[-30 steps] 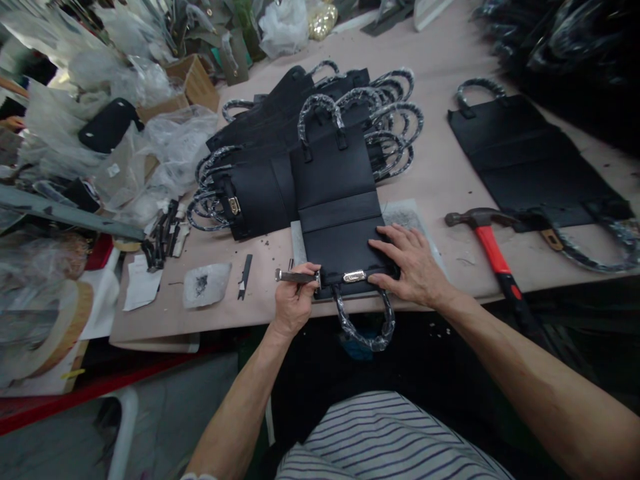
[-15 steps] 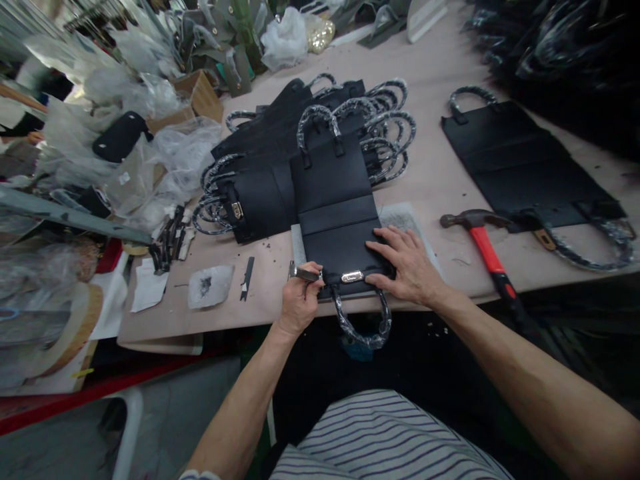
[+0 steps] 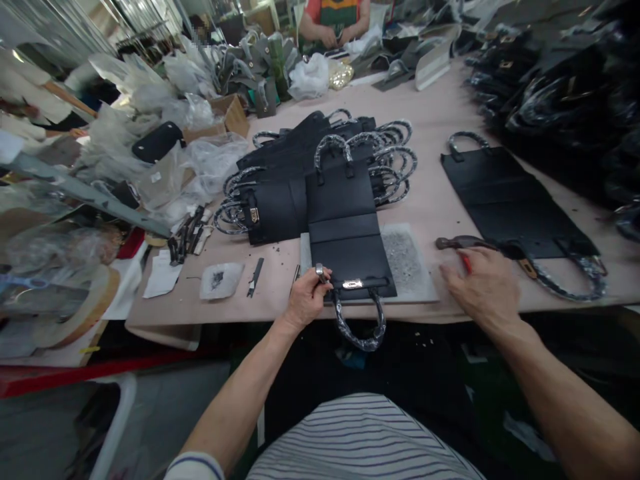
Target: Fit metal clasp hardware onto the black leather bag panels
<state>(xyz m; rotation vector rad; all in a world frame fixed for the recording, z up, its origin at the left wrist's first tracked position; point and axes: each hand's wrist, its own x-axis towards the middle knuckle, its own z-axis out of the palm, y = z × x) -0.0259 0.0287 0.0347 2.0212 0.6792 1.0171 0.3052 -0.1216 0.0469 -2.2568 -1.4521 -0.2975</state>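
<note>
My left hand (image 3: 307, 297) is closed around a short metal punch (image 3: 320, 272), held upright at the left edge of a black bag panel (image 3: 345, 250). A shiny metal lock plate (image 3: 353, 285) sits near the panel's lower edge. The panel's plastic-wrapped handle (image 3: 361, 333) hangs over the table edge. Beneath the panel lies a pale, worn slab (image 3: 407, 267). My right hand (image 3: 483, 287) is over the claw hammer (image 3: 453, 243), fingers closed about its red handle, which is mostly hidden. The hammer head still lies on the table.
Stacked black bag panels (image 3: 277, 207) lie beyond the slab; another panel (image 3: 515, 197) lies right, beside a dark heap (image 3: 560, 107). A small tray of dark bits (image 3: 220, 281) and a black strip (image 3: 255, 277) are left. A co-worker's hands (image 3: 333, 37) show across the table.
My right hand has left the bag panel and moved right onto the hammer. My left hand stays at the panel's left edge with the punch. The view has tilted up.
</note>
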